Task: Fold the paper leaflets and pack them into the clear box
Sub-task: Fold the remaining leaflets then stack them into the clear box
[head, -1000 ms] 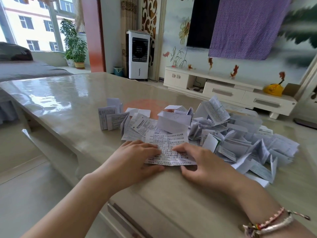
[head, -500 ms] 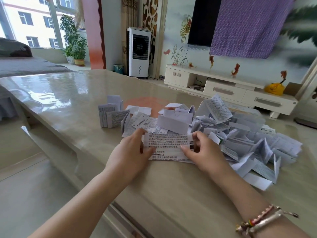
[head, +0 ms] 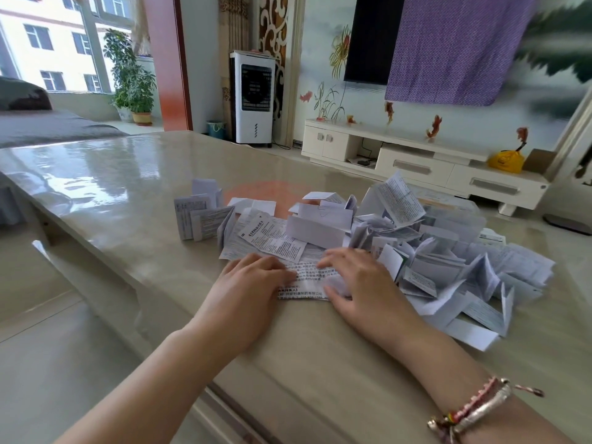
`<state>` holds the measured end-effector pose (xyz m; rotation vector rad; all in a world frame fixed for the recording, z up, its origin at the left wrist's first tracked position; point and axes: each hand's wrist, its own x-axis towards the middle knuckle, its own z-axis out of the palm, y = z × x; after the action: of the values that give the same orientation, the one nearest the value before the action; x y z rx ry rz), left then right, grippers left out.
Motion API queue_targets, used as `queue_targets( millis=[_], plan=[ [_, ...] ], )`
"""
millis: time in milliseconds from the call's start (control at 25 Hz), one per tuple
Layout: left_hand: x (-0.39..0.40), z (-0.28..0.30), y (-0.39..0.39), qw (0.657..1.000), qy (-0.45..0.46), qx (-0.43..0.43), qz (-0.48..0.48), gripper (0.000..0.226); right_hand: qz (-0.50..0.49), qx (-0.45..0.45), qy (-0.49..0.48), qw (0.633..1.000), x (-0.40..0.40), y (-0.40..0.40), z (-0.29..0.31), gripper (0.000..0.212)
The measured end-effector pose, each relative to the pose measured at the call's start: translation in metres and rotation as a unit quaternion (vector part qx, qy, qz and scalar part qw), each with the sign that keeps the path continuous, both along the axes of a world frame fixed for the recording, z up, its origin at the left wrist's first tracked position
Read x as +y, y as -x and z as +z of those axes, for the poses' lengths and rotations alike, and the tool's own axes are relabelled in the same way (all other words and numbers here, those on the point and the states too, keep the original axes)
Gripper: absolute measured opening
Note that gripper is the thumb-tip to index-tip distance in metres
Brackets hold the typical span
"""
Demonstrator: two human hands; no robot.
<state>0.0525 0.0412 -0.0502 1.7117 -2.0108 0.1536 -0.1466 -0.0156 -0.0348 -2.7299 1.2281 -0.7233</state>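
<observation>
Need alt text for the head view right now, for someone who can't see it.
Both hands, left hand and right hand, press a printed leaflet flat on the beige table. Behind and to the right lies a loose heap of folded leaflets, partly burying the clear box.

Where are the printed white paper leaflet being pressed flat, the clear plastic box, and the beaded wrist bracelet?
Printed white paper leaflet (head: 302, 283): head view, printed middle between the hands.
Clear plastic box (head: 455, 216): head view, its see-through wall behind the pile.
Beaded wrist bracelet (head: 477, 408): head view, the band across the right wrist.
</observation>
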Motion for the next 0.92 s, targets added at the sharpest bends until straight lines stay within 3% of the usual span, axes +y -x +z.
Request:
queue_targets(
  millis=[120, 240, 440, 920],
  plan=[
    [0.001, 0.003, 0.001, 1.0, -0.007, -0.001, -0.005, 0.058, 0.045, 0.019, -0.059, 0.997, 0.001, 0.007, 0.001, 0.039],
    [0.002, 0.004, 0.001, 1.0, -0.023, -0.007, -0.014, 0.068, 0.066, 0.022, -0.045, 0.997, -0.002, 0.012, 0.003, 0.041],
    [0.003, 0.006, -0.001, 0.998, 0.028, -0.041, -0.048, 0.047, 0.082, 0.05, -0.017, 0.995, 0.0, 0.012, 0.007, 0.035],
    [-0.001, 0.003, 0.005, 0.992, 0.091, -0.063, -0.056, 0.035, 0.051, 0.036, 0.066, 0.996, 0.005, 0.004, 0.007, 0.031]
  ],
)
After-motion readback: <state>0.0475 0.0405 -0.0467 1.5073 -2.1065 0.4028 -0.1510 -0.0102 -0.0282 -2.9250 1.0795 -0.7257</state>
